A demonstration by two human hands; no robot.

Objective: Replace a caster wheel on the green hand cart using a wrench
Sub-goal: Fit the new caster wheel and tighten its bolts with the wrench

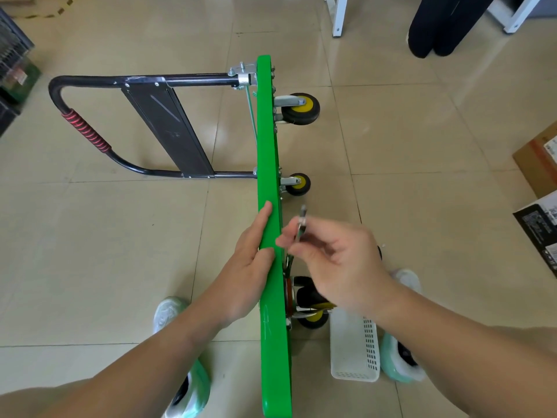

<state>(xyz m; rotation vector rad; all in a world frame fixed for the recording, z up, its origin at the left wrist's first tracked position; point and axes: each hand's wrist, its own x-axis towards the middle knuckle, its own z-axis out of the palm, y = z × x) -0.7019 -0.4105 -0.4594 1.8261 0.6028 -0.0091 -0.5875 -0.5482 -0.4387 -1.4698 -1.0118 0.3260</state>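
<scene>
You have the green hand cart (268, 182) standing on its side edge, the deck running from 12 o'clock down to 6 o'clock, with the folded-out handle (87, 132) lying on the floor towards 9 o'clock. Your left hand (250, 267) steadies the deck: the fingers lie straight and together along its upper edge and curl around nothing. Your right hand (340, 260) is just at 3 o'clock of the deck and pinches a slim metal tool, most likely the wrench (301, 221), between thumb and fingertips. The tool is blurred, so I cannot tell its head.

The nearest caster wheel (313, 315) sits under your right wrist, at 5 o'clock of the left hand. Two other casters (301, 108) are mounted further away, towards 12 o'clock.

The risks, as I judge them:
- The cart balances on a narrow edge. A strong push of the wrench sideways can tip it, because flat fingers alone do not hold it firmly.
- A light pinch on the wrench can slip off the nut.
- A loosened nut can fall and roll away on the tiles. The white basket (352, 351) at 5 o'clock is near for such parts.
</scene>
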